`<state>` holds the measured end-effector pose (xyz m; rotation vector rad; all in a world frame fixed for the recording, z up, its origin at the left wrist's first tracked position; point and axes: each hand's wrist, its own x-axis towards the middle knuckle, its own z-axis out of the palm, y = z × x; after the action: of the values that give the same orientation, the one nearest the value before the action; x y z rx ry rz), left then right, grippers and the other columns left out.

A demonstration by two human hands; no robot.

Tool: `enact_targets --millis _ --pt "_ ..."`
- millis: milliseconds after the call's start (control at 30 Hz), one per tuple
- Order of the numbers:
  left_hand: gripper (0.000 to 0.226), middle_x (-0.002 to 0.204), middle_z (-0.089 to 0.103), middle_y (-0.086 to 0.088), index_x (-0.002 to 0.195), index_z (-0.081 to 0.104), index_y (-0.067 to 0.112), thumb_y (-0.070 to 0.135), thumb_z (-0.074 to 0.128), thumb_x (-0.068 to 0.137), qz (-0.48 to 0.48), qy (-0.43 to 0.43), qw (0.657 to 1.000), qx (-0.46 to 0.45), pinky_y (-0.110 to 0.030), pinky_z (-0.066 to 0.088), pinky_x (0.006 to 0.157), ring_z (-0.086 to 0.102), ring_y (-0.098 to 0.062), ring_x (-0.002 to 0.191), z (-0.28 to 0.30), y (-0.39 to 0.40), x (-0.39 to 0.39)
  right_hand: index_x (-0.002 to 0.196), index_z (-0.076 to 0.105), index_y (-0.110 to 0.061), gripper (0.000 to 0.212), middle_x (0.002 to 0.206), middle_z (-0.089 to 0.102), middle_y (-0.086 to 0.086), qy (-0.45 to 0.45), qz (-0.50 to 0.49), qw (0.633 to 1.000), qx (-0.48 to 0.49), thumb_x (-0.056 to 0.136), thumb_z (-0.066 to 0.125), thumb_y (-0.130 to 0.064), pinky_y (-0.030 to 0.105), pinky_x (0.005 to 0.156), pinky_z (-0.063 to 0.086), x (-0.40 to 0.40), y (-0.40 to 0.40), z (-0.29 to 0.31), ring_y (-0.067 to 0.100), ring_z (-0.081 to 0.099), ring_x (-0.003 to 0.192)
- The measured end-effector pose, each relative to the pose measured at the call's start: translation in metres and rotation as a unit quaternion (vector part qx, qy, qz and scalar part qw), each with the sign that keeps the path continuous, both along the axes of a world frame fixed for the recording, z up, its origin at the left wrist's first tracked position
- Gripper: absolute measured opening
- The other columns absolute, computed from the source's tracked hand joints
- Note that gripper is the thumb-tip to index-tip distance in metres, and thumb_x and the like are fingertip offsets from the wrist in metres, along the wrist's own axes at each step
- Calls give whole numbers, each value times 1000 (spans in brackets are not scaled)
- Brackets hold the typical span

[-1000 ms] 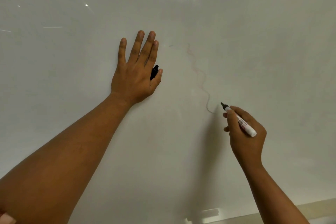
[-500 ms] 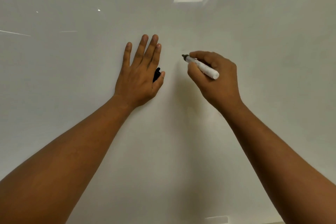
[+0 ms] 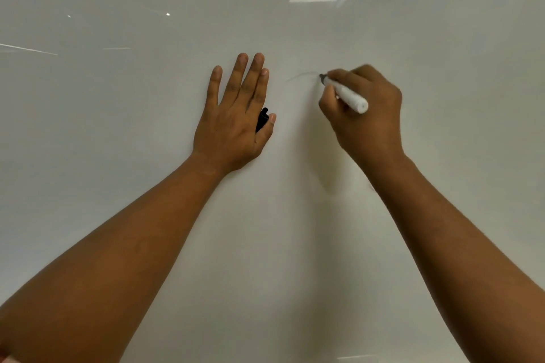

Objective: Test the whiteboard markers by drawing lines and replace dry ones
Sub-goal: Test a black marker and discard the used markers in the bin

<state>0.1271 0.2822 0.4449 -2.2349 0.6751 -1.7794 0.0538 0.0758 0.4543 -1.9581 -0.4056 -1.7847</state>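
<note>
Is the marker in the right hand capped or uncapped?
Uncapped. The marker shows its bare dark tip against the whiteboard, and the black cap sits tucked under the left hand's thumb.

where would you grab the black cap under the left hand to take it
Pinch the black cap at its exposed end, coming from the right. Only that end shows, in the gap between thumb and forefinger; the left hand, flat on the whiteboard, covers the rest.

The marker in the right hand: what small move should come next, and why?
Probably draw the marker further right across the whiteboard. Its tip touches the board and the line behind it is very faint, so a longer stroke would show whether it is dry.
</note>
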Motion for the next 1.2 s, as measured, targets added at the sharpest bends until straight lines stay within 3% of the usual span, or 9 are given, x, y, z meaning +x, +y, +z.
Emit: enact_targets --millis 67,133,300,633,1000,1100,1200 --pt "69 167 6 -14 159 10 6 47 23 105 2 -1 1000 0 -55 4 124 2 -31 155 -1 0 0 96 78 -13 24 81 70 4 5 -16 1000 -10 88 56 -17 12 61 37 1 -2 -20 15 63 71" --pt "70 167 6 -14 159 9 6 47 22 104 2 0 1000 3 -56 4 123 2 -31 155 -1 -1 0 97 78 -13 21 80 70 4 4 -11 1000 3 86 59 -12 17 62 44 1 -4 -37 15 64 71" --pt "70 167 3 -14 159 6 6 48 20 105 7 6 1000 3 -55 3 123 0 -31 154 -1 -1 0 102 77 -10 23 85 72 2 21 -30 999 12 91 58 -14 -1 69 34 3 -9 -74 11 63 73" --pt "69 167 3 -13 159 6 6 47 20 105 3 7 1000 2 -54 1 124 -1 -31 155 -1 -1 -1 104 76 -5 21 87 70 4 39 -20 996 71 87 64 -1 6 68 42 -11 -19 -144 10 61 70" --pt "69 167 2 -13 159 4 7 47 21 105 0 8 1000 -3 -54 1 124 -1 -31 155 -2 -1 -2 100 77 -7 26 92 72 -1 132 13 974 182 89 56 -16 3 74 44 -37 -39 -210 -7 64 87" --pt "69 167 2 -12 159 4 7 47 21 105 -6 10 1000 -3 -54 2 124 -1 -31 155 -2 -1 -2 98 76 -14 29 92 73 -2 151 42 952 263 89 54 -30 13 71 52 -44 -50 -211 4 68 82" --pt "69 168 1 -12 159 4 7 47 21 105 -7 9 1000 -4 -54 2 124 -2 -31 155 -2 -1 -1 102 76 -18 15 93 73 -3 134 84 926 342 95 63 -21 47 73 61 -51 -57 -190 16 72 81"
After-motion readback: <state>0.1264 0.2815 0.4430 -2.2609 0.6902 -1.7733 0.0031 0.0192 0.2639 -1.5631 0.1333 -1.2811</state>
